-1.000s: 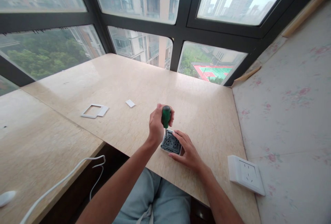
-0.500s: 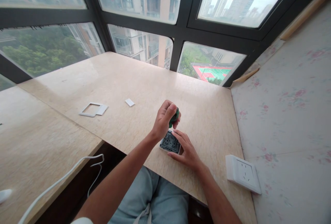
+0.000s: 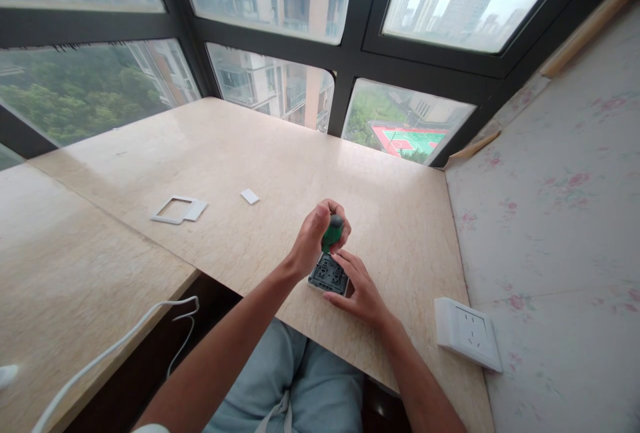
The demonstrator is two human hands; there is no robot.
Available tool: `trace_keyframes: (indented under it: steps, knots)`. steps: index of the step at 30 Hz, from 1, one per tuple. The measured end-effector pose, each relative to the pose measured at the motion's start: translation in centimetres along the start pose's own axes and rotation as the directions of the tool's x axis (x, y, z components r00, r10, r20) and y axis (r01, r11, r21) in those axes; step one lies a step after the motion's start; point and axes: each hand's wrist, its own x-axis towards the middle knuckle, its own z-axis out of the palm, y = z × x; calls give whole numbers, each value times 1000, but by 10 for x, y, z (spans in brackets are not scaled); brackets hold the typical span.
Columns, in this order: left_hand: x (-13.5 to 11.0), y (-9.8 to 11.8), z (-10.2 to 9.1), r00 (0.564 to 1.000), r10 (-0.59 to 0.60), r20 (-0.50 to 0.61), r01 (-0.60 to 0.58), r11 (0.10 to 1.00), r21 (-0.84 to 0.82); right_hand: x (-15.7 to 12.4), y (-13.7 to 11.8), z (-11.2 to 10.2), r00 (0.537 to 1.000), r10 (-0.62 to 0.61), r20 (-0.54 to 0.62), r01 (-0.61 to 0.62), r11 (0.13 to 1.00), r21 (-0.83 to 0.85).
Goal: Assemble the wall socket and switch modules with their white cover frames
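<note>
A grey socket module lies back side up near the front edge of the beige marble table. My left hand is wrapped round the green handle of a screwdriver that stands upright with its tip down on the module. My right hand rests on the module's right side, fingers pressed against it and holding it in place.
A white frame plate and a small white piece lie further left on the table. A white wall socket sits on the flowered wall at right. A white cable hangs at lower left. Windows surround the table.
My left hand has shifted its grip round the screwdriver handle, turning on it. The module and my right hand stay in place. The view has drifted slightly.
</note>
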Motion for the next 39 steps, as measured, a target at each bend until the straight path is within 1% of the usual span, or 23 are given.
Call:
trace_keyframes:
  steps: [3, 7, 10, 12, 19, 21, 27, 30, 32, 34, 36, 39]
  knots:
    - [1, -2, -4, 999, 10, -53, -10, 1000, 0, 0, -1, -1, 1000, 3, 9, -3, 1000, -4]
    - [1, 2, -10, 984, 77, -161, -74, 997, 23, 1, -2, -3, 1000, 7, 22, -7, 1000, -4]
    - [0, 6, -12, 972, 76, -221, -52, 992, 112, 1, -3, -4, 1000, 10, 22, -10, 1000, -4]
    - [0, 8, -13, 969, 64, -239, -35, 992, 123, 2, -4, -4, 1000, 9, 20, -9, 1000, -7]
    - [14, 7, -14, 977, 10, -214, -19, 999, -38, 1, -5, -5, 999, 19, 30, -18, 1000, -14]
    - [16, 4, -14, 979, 14, -202, -20, 999, -30, 1, -5, -5, 999, 20, 31, -20, 1000, -15]
    - [13, -4, -10, 986, 87, -143, -72, 991, 111, 2, -5, -6, 999, 23, 39, -22, 1000, -15]
    - [9, 0, -10, 983, 94, -157, -71, 987, 146, 2, -5, -6, 999, 22, 46, -21, 1000, -17]
    - [7, 4, -12, 981, 80, -177, -51, 985, 165, 2, -6, -7, 999, 19, 46, -18, 1000, -16]
    - [5, 8, -13, 985, 38, -168, -15, 990, 140, 3, -7, -7, 999, 22, 42, -21, 1000, -15]
    - [6, 9, -14, 991, 1, -132, 11, 996, 89, 3, -8, -7, 999, 27, 40, -27, 1000, -15]
    - [13, 7, -14, 993, 5, -118, -3, 1000, 19, 2, -8, -8, 999, 29, 46, -29, 999, -17]
